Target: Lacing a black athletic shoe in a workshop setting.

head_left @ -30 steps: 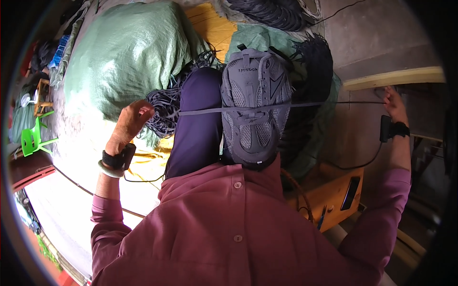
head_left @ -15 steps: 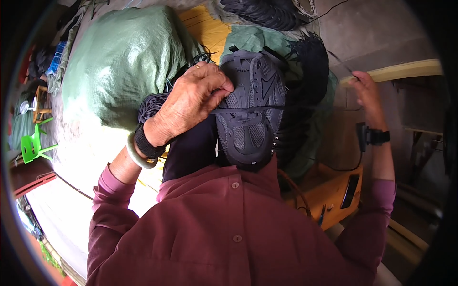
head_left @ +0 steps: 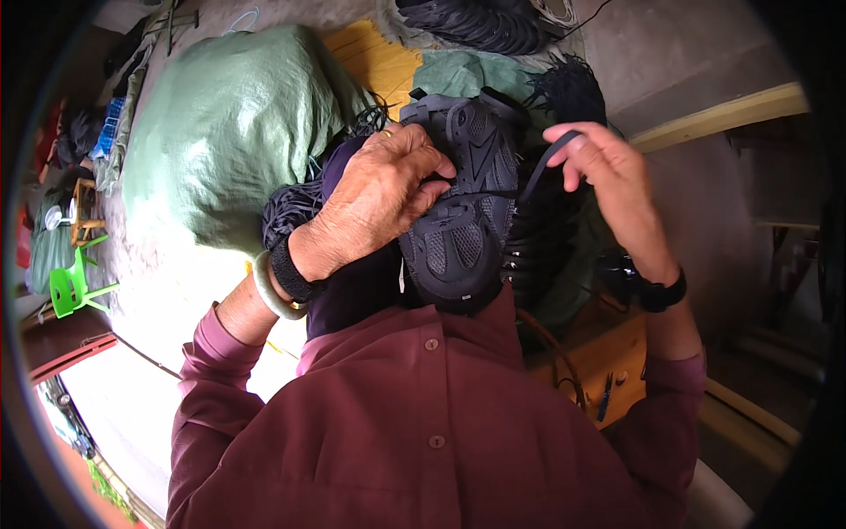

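A dark grey sneaker (head_left: 454,251) lies across my lap, its toe toward me. One dark flat shoelace (head_left: 536,181) runs across its lower eyelets and out to the right. My right hand (head_left: 612,172) pinches this lace between thumb and fingers, and the lace curves up over the fingertips. Over the sneaker's left side, my left hand (head_left: 379,194) is closed in a pinch, fingertips against the lacing area; what sits between them is hidden. Beside my left wrist hangs a bundle of dark laces (head_left: 289,212).
A big pale green sack (head_left: 238,132) bulges at the far left. Several black shoes (head_left: 538,273) are stacked right of the sneaker. More dark shoes (head_left: 476,25) lie at the back. A wooden box (head_left: 630,353) at the lower right has a small blue-handled tool (head_left: 605,397).
My right hand has come in from the far right toward the sneaker, and the lace has gone from taut to slack and curved. My left hand has shifted slightly right.
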Action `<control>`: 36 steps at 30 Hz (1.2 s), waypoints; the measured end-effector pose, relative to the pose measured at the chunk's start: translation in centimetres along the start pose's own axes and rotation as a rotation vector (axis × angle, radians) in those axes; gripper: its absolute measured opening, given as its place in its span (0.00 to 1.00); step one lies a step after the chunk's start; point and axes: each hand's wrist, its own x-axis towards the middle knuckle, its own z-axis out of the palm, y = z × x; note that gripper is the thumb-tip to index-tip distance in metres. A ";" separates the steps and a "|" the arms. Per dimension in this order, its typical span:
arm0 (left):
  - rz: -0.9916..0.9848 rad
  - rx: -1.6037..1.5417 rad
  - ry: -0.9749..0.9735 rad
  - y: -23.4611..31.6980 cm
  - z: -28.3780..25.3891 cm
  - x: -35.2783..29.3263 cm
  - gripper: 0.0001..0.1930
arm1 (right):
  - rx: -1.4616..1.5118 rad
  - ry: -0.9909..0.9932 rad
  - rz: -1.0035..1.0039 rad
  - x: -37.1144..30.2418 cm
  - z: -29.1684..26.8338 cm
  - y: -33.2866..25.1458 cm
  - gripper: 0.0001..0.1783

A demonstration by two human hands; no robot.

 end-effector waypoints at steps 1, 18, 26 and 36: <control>-0.034 -0.044 0.010 -0.2 0.1 -0.2 0.13 | 0.083 -0.008 0.086 0.2 -0.6 -1.0 0.18; -0.415 -0.139 0.058 1.0 1.3 0.3 0.24 | 0.427 -0.002 0.258 -2.4 -0.3 2.7 0.17; -0.437 -0.107 0.077 1.2 1.3 0.5 0.23 | 0.172 -0.195 0.308 -2.2 1.4 -0.1 0.17; -0.285 -0.118 0.147 -0.1 2.2 0.3 0.14 | 0.025 -0.170 0.127 -1.8 2.9 0.5 0.13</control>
